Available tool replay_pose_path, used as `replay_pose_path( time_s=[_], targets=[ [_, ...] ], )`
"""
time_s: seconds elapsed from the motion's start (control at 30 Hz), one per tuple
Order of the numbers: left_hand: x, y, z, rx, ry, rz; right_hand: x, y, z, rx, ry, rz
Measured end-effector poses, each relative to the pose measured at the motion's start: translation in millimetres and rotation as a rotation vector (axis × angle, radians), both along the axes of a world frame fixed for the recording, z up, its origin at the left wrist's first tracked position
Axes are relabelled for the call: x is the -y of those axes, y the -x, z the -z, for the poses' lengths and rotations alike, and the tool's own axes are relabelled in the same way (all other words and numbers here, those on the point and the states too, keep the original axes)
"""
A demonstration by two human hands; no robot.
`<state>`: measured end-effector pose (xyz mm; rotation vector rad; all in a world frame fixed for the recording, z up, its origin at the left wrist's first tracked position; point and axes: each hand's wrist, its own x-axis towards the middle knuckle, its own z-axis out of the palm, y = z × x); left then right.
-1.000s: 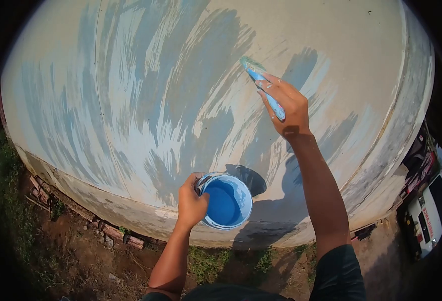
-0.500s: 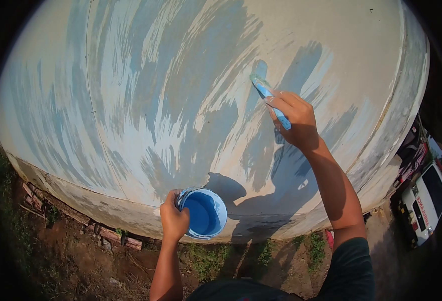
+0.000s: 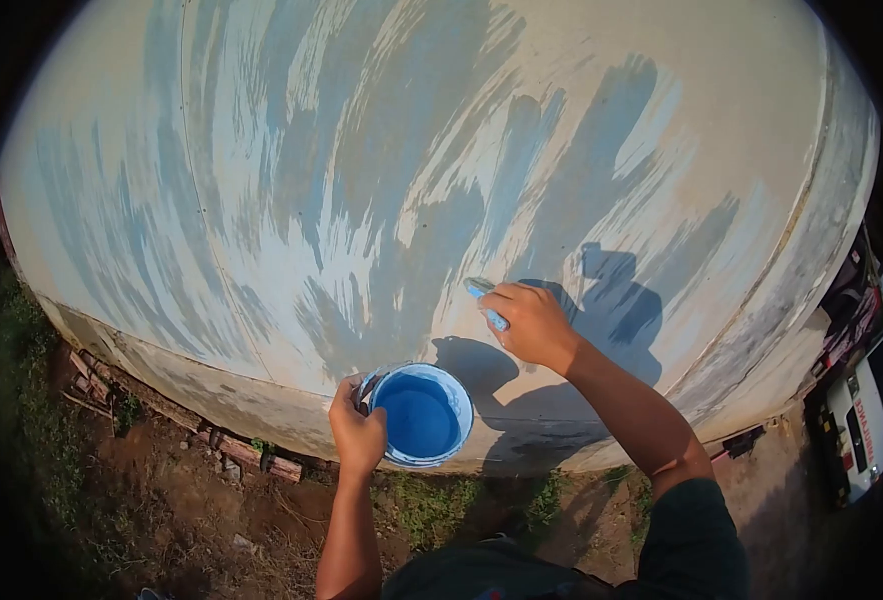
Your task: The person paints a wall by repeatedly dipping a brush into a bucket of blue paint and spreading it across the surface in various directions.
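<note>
My right hand (image 3: 531, 322) is closed round the blue handle of a paintbrush (image 3: 486, 303), whose bristles lie at the wall in its lower middle part. The wall (image 3: 741, 110) is cream, with streaks of blue and grey-blue paint fanning upward over much of it. My left hand (image 3: 358, 425) grips the rim of a bucket (image 3: 467, 425) at its left side. Blue paint (image 3: 418, 418) shows inside, and the rim is smeared with it. The bucket hangs in front of the wall's lower edge, below the brush.
A white vehicle (image 3: 863, 425) with red lettering stands at the far right. Bricks or blocks (image 3: 251, 452) lie along the wall's foot on the left. Grass and bare soil (image 3: 211, 520) lie below. My shadow falls on the wall at the right.
My right hand has drawn the paintbrush down the wall, leaving a fresh blue streak above. The bucket in my left hand has shifted slightly right, and the whole view has moved a little.
</note>
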<state>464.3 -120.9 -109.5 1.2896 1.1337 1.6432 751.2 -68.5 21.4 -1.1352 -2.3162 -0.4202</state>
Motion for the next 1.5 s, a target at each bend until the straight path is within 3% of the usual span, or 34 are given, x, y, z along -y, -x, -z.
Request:
replay_pose_path(
  time_s=[0.1,0.27,0.37,0.43,0.5,0.53,0.57,0.6,0.7,0.8,0.87,0.97,1.03,1.1,1.17,1.27,1.33,1.43,1.5],
  targets=[
    [5,-4,8,-0.053,-0.006,0.061,5,-17,-72,-0.092,-0.111,0.066],
    [19,-10,0,-0.247,0.076,0.035,4,-40,-141,-0.126,-0.725,0.018],
    [19,-13,4,-0.265,0.023,0.039,0,-34,-75,0.086,-0.64,0.159],
    [22,-12,6,-0.232,-0.038,0.041,-1,-22,-5,0.23,-0.642,0.053],
    [21,-5,5,-0.249,0.06,0.04,10,-18,55,0.182,-0.339,-0.021],
    [22,-3,3,-0.24,0.061,0.044,13,-21,65,0.191,-0.337,-0.019],
    [22,-2,1,-0.205,0.064,0.046,13,-25,73,0.022,-0.234,-0.023],
    [22,-2,0,-0.172,0.068,0.047,13,-27,76,-0.148,-0.128,-0.026],
    [19,-2,7,-0.169,0.048,0.05,18,-51,22,-0.297,-0.241,-0.015],
    [17,-2,12,-0.201,0.04,0.044,22,-65,-22,-0.249,-0.424,0.068],
    [17,-1,17,-0.215,0.042,0.031,22,-64,-30,-0.242,-0.682,0.142],
    [19,4,25,-0.202,0.031,-0.017,6,-46,28,-0.089,-0.685,0.142],
    [24,7,31,-0.151,0.037,-0.046,-2,-18,95,0.011,-0.566,0.115],
    [29,14,37,-0.159,0.061,-0.063,2,5,159,0.067,-0.327,0.003],
    [37,21,42,-0.172,0.083,-0.078,-6,8,218,0.102,0.114,-0.064],
    [47,32,48,-0.266,0.171,-0.092,-8,3,198,0.036,0.127,-0.043],
    [54,36,56,-0.239,0.186,-0.107,-9,-9,147,-0.071,0.042,-0.017],
    [56,41,70,-0.285,0.118,-0.157,-1,-3,78,-0.082,-0.454,-0.037],
    [60,42,66,-0.312,0.149,-0.165,1,-6,64,-0.134,-0.53,0.066]
  ],
)
